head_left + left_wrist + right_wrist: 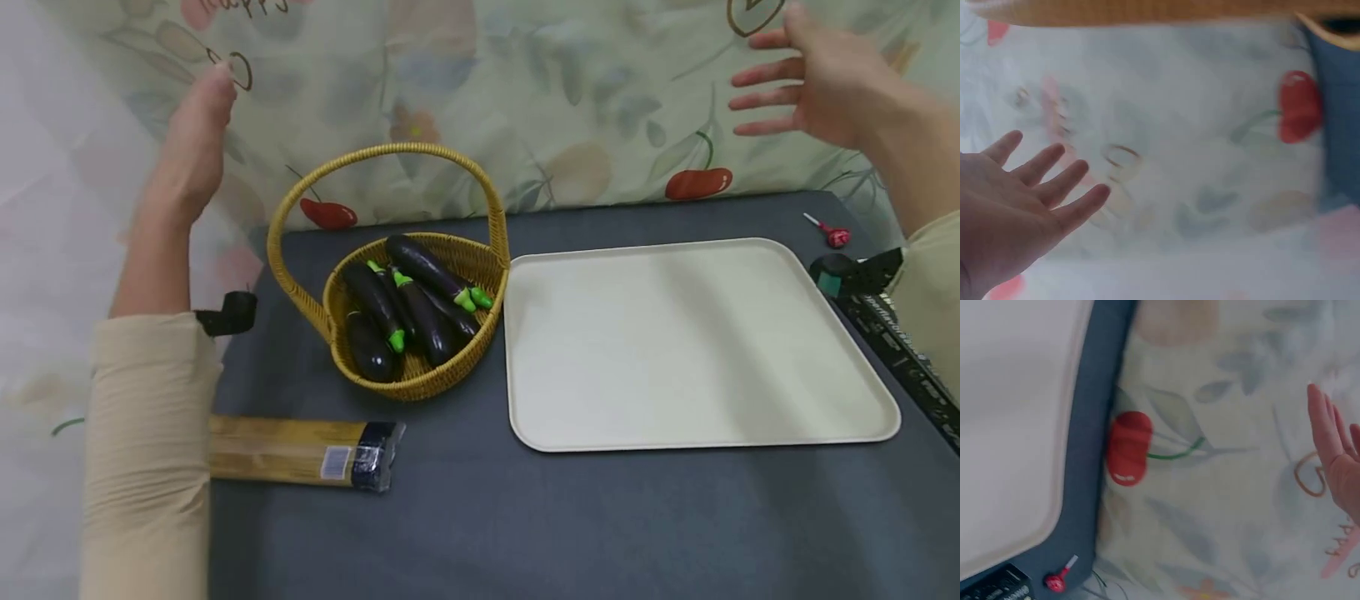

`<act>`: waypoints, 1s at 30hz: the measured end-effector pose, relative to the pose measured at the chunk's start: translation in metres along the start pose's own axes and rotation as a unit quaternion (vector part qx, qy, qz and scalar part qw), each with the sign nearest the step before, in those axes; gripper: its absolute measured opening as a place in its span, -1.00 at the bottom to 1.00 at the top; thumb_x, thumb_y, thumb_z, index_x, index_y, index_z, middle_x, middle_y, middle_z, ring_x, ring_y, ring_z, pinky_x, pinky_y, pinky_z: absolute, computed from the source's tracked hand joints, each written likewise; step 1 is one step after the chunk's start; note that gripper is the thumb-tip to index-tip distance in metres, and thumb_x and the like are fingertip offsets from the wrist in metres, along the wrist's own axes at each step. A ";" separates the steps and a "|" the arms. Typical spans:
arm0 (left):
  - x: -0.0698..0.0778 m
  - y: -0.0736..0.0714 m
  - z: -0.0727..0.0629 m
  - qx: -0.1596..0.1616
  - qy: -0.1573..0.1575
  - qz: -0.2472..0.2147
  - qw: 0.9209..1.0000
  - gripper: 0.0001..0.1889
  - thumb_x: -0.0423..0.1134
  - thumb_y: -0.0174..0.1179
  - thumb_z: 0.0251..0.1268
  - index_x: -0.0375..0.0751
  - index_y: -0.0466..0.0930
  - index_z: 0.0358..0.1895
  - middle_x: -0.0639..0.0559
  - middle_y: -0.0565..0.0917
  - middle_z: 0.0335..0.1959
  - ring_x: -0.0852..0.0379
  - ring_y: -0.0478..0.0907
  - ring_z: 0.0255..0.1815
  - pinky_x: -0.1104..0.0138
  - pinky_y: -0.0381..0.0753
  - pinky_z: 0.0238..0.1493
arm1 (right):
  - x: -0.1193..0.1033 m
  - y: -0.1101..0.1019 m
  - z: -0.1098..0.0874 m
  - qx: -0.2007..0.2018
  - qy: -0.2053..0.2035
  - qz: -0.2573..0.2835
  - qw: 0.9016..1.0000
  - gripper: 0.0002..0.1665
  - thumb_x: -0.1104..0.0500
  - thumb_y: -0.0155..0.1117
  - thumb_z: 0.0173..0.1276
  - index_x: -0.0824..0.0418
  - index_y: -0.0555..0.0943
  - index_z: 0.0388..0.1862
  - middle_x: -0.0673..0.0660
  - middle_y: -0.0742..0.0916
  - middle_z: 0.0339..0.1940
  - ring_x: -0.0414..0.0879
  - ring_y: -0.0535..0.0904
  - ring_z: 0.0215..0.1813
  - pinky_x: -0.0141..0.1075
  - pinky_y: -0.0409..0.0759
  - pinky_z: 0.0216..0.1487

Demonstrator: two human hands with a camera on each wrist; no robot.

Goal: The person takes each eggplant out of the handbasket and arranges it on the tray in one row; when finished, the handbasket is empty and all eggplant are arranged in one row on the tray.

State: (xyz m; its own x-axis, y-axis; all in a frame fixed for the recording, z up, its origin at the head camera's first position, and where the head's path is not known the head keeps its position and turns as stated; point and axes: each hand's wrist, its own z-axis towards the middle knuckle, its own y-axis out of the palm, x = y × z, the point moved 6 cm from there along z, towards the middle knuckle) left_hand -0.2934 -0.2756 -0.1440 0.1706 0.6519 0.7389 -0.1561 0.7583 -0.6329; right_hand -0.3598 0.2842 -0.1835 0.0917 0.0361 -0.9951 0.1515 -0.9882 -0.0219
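Holding out left hand (189, 154) left of the basket (431, 385), right hand (836, 87) beyond the tray (675, 350) — both with straight, empty fingers (1085, 205).

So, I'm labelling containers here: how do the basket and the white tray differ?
The basket is woven and tan; the tray smooth and white. The basket has a tall arched handle; the tray has none. The basket is deep, holding eggplants; the tray shallow. Both rest on the dark table.
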 end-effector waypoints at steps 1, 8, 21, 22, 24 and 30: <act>-0.012 -0.002 -0.008 -0.001 -0.008 -0.016 1.000 -0.41 0.14 -0.47 0.53 0.12 -0.10 0.54 0.05 0.00 0.52 0.17 -0.13 0.48 0.28 -0.23 0.41 | 0.009 0.003 -0.003 -0.018 0.006 0.012 1.000 -0.21 -0.26 -0.04 0.41 -0.09 0.05 0.53 0.01 0.43 0.15 -0.14 0.61 -0.13 -0.23 0.65 -0.41; -0.088 0.014 -0.061 -0.068 -0.043 -0.114 0.990 -0.30 0.30 -0.39 0.43 0.15 -0.13 0.55 -0.15 -0.14 0.53 -0.22 -0.17 0.48 -0.18 -0.18 0.34 | 0.063 0.041 -0.018 -0.146 0.049 0.027 0.988 -0.20 -0.19 -0.01 0.42 0.14 0.06 0.49 0.09 0.59 0.00 -0.03 0.65 -0.08 -0.13 0.64 -0.20; -0.138 0.084 -0.096 -0.203 -0.050 -0.119 0.971 -0.30 -0.06 -0.10 0.51 0.12 -0.26 0.56 -0.28 -0.20 0.51 -0.29 -0.01 0.42 -0.18 0.24 0.17 | 0.132 0.109 -0.039 -0.234 0.139 0.057 0.961 -0.42 -0.11 -0.11 0.54 0.12 0.19 0.41 0.17 0.52 0.18 0.12 0.48 0.20 0.06 0.49 0.06; -0.140 0.089 -0.097 -0.209 -0.056 -0.118 0.969 -0.28 -0.09 -0.07 0.50 0.15 -0.27 0.55 -0.28 -0.21 0.51 -0.30 0.00 0.41 -0.16 0.26 0.17 | 0.135 0.115 -0.040 -0.242 0.145 0.059 0.957 -0.41 -0.10 -0.12 0.54 0.12 0.17 0.43 0.19 0.49 0.22 0.13 0.46 0.21 0.07 0.48 0.07; -0.145 0.097 -0.100 -0.218 -0.068 -0.115 0.967 -0.23 -0.12 0.00 0.47 0.17 -0.29 0.55 -0.27 -0.23 0.51 -0.28 0.02 0.41 -0.14 0.28 0.18 | 0.142 0.127 -0.042 -0.255 0.153 0.057 0.953 -0.37 -0.10 -0.12 0.55 0.13 0.14 0.47 0.23 0.44 0.27 0.16 0.43 0.24 0.07 0.47 0.09; -0.158 0.119 -0.102 -0.204 -0.094 -0.139 0.964 -0.17 -0.10 0.14 0.39 0.10 -0.22 0.56 -0.21 -0.07 0.51 -0.01 0.46 0.11 0.14 0.54 -0.01 | 0.151 0.168 -0.042 -0.294 0.154 0.054 0.942 -0.31 -0.08 -0.12 0.55 0.17 0.06 0.52 0.36 0.31 0.39 0.20 0.36 0.29 0.06 0.47 0.09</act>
State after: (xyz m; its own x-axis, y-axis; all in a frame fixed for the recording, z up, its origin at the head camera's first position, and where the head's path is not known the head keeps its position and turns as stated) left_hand -0.2393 -0.2877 -0.3598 -0.0351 0.4396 0.8975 0.2730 0.8681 -0.4145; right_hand -0.2792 0.1297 -0.3339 0.4055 0.0718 -0.9113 0.6352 -0.7390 0.2245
